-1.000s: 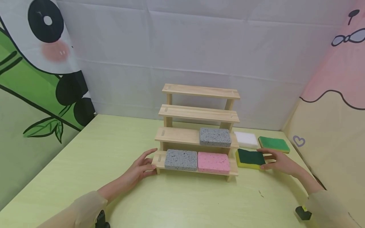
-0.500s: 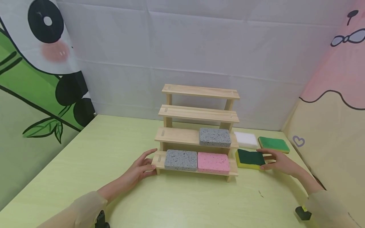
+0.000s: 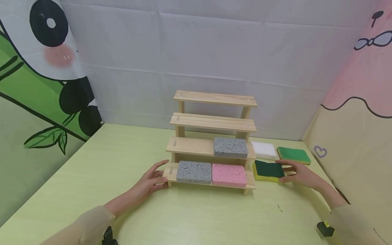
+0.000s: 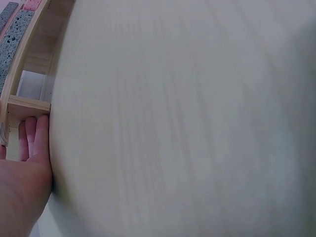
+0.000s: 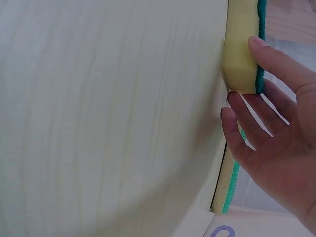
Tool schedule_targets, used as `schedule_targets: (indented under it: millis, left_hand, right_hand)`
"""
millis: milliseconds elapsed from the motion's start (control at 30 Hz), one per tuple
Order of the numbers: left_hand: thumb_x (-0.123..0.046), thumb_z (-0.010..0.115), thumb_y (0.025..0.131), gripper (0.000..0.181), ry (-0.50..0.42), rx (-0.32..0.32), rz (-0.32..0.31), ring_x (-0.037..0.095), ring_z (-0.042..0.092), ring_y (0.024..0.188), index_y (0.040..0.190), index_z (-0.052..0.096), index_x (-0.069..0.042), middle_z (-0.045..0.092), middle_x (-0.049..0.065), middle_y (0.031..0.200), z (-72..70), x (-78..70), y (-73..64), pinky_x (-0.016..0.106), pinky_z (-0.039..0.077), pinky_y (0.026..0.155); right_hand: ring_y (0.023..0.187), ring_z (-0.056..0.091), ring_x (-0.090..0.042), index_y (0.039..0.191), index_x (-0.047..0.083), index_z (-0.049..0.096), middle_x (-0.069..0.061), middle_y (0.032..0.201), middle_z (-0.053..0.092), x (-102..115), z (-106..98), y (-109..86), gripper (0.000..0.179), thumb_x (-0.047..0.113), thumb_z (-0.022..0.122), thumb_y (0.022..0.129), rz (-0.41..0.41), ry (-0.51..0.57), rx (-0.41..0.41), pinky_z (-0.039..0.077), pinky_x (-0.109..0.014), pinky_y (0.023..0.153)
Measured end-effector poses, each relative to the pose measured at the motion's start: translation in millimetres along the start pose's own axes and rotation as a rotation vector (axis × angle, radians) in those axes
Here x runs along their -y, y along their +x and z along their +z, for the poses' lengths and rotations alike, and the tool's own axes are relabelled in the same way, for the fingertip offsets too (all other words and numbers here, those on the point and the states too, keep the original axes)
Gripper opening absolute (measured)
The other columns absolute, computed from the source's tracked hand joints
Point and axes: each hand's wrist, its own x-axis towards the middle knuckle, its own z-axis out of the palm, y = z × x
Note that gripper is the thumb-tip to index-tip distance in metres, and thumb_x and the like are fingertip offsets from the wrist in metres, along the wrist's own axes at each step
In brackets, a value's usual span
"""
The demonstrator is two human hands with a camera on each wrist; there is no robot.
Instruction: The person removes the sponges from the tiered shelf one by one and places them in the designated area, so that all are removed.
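Note:
A stepped wooden rack stands mid-table. Its lowest shelf carries a grey speckled sponge beside a pink one; another grey sponge lies on the shelf above. My left hand touches the rack's lower left end, and in the left wrist view its straight fingers meet the end support. Right of the rack, my right hand holds the near end of a yellow sponge with a dark green scouring face. The thumb is on its front side, the index finger at the back; it lies on the table.
Behind the held sponge lie a white sponge and a yellow sponge with a lighter green face. A pale cloth wall closes off the back, with printed cloth panels on both sides. The rack's upper two shelves are bare wood.

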Motion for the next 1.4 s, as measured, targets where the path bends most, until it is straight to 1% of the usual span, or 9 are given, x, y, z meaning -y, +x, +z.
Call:
schedule_targets:
  millis: [100,367,900,1233,1300,1367,1400]
  left_hand:
    - [-0.012,0.059,0.095,0.074,-0.006,0.002,0.002,0.014,0.063,0.109,0.157,0.019,-0.021,0.055,0.007,0.125,-0.4,0.4,0.1,0.031,0.055,0.096]
    - [-0.011,0.059,0.096,0.073,-0.02,0.013,0.018,0.013,0.064,0.109,0.157,0.019,-0.02,0.056,0.004,0.124,-1.7,1.8,0.4,0.029,0.055,0.095]
    - [-0.013,0.058,0.097,0.073,-0.01,0.024,0.018,0.013,0.063,0.111,0.157,0.018,-0.02,0.055,0.005,0.125,-2.5,0.6,-1.5,0.03,0.055,0.097]
    - [-0.014,0.058,0.097,0.073,-0.007,0.018,0.012,0.014,0.063,0.111,0.157,0.018,-0.021,0.055,0.007,0.126,-1.6,-0.1,-2.1,0.03,0.055,0.097]
    - [-0.014,0.059,0.097,0.073,-0.008,0.017,0.011,0.014,0.063,0.111,0.157,0.018,-0.021,0.055,0.007,0.126,-1.4,0.0,-2.3,0.03,0.055,0.097]
    - [-0.014,0.059,0.097,0.073,-0.01,0.014,0.01,0.014,0.063,0.111,0.157,0.018,-0.021,0.055,0.007,0.126,-1.2,0.2,-2.1,0.03,0.055,0.096]
    - [-0.013,0.059,0.096,0.073,-0.011,0.014,0.009,0.014,0.063,0.11,0.157,0.019,-0.021,0.055,0.007,0.126,-1.3,0.5,-1.8,0.03,0.055,0.096]
  right_hand:
    - [0.125,0.047,-0.058,0.145,-0.007,0.039,-0.036,0.147,0.035,0,0,0.0,0.074,0.014,0.076,0.085,0.007,0.017,0.005,0.053,-0.018,0.08]
    - [0.125,0.047,-0.058,0.146,-0.006,0.038,-0.037,0.148,0.034,1,-1,0.4,0.075,0.015,0.076,0.085,0.004,0.005,0.011,0.053,-0.018,0.08]
    - [0.123,0.049,-0.058,0.144,-0.008,0.039,-0.037,0.145,0.038,3,0,0.0,0.074,0.013,0.077,0.084,-0.012,0.002,0.006,0.053,-0.018,0.079]
    - [0.126,0.047,-0.058,0.147,-0.005,0.036,-0.036,0.148,0.035,4,-5,1.9,0.078,0.02,0.077,0.085,0.009,-0.042,0.04,0.054,-0.019,0.082]
    - [0.127,0.046,-0.058,0.148,-0.004,0.036,-0.035,0.149,0.035,6,-5,2.1,0.078,0.021,0.076,0.086,0.006,-0.055,0.038,0.057,-0.027,0.086]
    - [0.128,0.045,-0.056,0.148,-0.003,0.036,-0.033,0.148,0.037,11,-6,2.7,0.077,0.023,0.076,0.086,-0.009,-0.093,0.019,0.057,-0.039,0.091]
    - [0.128,0.045,-0.055,0.147,-0.003,0.037,-0.033,0.148,0.039,15,-6,3.0,0.076,0.023,0.076,0.087,-0.021,-0.113,0.004,0.055,-0.046,0.094]
